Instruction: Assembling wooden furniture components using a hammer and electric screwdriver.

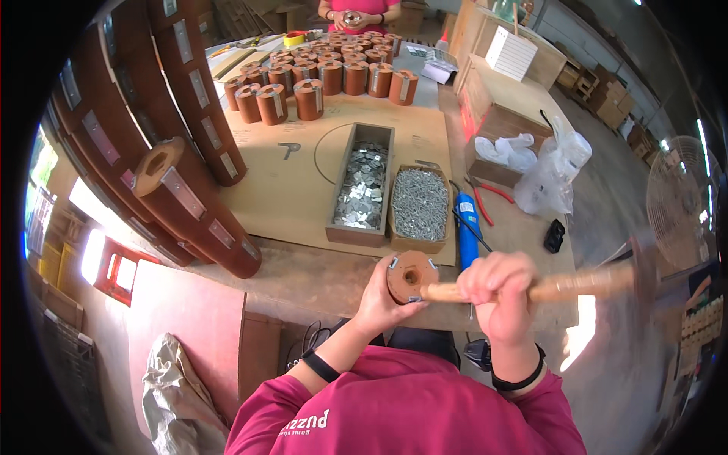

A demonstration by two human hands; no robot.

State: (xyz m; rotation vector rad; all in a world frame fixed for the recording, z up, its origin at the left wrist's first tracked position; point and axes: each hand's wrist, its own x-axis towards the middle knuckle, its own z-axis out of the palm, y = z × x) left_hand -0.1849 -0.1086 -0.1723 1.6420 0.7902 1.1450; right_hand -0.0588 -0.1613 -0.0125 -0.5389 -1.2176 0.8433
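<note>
My left hand [374,301] is closed round the side of a reddish-brown wooden cylinder [399,283] at the table's near edge. A round hole runs into its top face, and small metal plates sit at its rim. My right hand [498,288] grips the wooden handle of a hammer [572,287]. The handle lies roughly level, its bare end next to the cylinder; whether they touch I cannot tell. Motion blurs the hammer's dark far end on the right. Beyond the cylinder stand a long box of small metal plates [362,186] and a box of screws or nails [419,203].
Tall brown columns with metal plates [193,199] rise at the left. Several short brown cylinders [309,98] crowd the table's far part, where another person's hands [350,18] hold a shiny round thing. A blue canister [468,227], red-handled pliers [485,203] and plastic bags [550,171] lie right.
</note>
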